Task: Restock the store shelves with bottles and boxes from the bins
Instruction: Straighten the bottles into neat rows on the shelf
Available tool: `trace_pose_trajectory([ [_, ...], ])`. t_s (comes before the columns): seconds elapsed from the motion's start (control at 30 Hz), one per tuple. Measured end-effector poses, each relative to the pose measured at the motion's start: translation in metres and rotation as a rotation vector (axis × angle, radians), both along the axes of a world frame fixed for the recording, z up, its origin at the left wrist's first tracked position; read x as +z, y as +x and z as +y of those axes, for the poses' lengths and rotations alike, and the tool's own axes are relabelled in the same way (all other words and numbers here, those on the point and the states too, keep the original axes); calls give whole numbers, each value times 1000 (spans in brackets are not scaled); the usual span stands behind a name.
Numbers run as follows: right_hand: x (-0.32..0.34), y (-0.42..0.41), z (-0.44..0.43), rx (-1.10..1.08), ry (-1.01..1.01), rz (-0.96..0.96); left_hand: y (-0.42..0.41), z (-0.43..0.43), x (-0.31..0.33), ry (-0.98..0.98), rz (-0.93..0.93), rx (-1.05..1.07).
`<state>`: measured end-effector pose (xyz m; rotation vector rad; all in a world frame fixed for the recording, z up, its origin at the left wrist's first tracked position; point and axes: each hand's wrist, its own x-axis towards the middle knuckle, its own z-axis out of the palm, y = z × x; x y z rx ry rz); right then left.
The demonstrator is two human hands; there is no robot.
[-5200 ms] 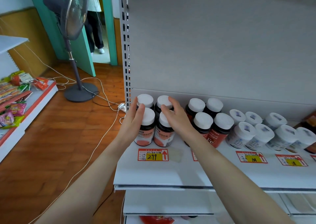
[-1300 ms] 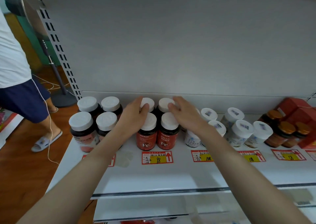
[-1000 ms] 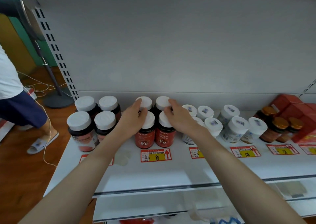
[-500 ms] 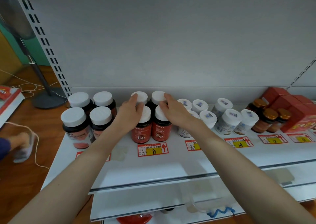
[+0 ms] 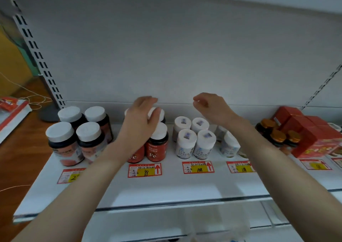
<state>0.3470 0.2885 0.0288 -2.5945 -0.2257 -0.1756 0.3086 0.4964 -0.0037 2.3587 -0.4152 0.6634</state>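
While red Fe bottles (image 5: 157, 146) stand upright, left hand (image 5: 140, 124) rests straight fingers on caps, right hand (image 5: 211, 107) loosely curled, empty.

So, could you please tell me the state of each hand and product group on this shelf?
Red white-capped Fe bottles, upright, capped.
Dark white-capped bottles, upright, capped.
White plastic bottles, upright, capped.
Amber gold-capped bottles, upright, capped.
Red cardboard boxes, closed.
Left hand, open, over the Fe bottles.
Right hand, loosely curled, empty.

Fe bottles (image 5: 157, 143) stand between jars (image 5: 77, 136) (left) and vials (image 5: 194, 140) on the shelf (image 5: 166, 186).
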Motion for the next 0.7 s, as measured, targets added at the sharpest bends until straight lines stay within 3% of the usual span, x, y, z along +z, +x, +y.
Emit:
trace_pose_trajectory([
  [0.1, -2, -7, -26, 68, -110, 107, -7, -37, -6, 142, -30, -135],
  [0.2, -12, -14, -36, 180, -262, 205, -7, -59, -19, 281, 114, -189],
  [0.4, -25, -23, -50, 282, -315, 274, -2, -77, -34, 530, 339, -133],
  [0.53, -34, -25, -53, 326, -306, 253, -3, -82, -40, 577, 356, -86],
  [0.7, -40, -26, -56, 329, -269, 219, -2, -78, -44, 499, 353, -109],
])
